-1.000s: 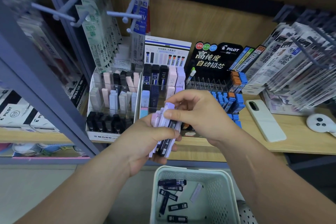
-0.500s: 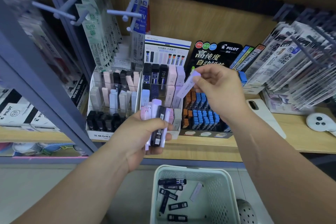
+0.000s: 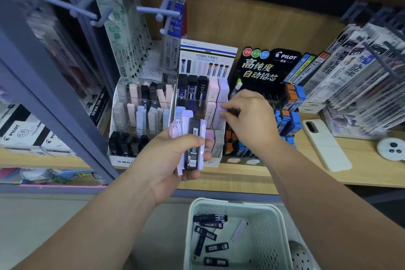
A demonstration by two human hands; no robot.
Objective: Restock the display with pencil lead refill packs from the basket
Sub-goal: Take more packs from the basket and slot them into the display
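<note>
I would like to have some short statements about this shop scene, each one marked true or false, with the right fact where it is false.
1. The left hand holds a bundle of lead packs. True.
2. The basket has nothing in it. False: several black packs and one pale pack lie in it.
3. The right hand pinches a lilac pack at the white display. True.
4. The phone lies inside the basket. False: it lies on the wooden shelf, to the right of the displays.
</note>
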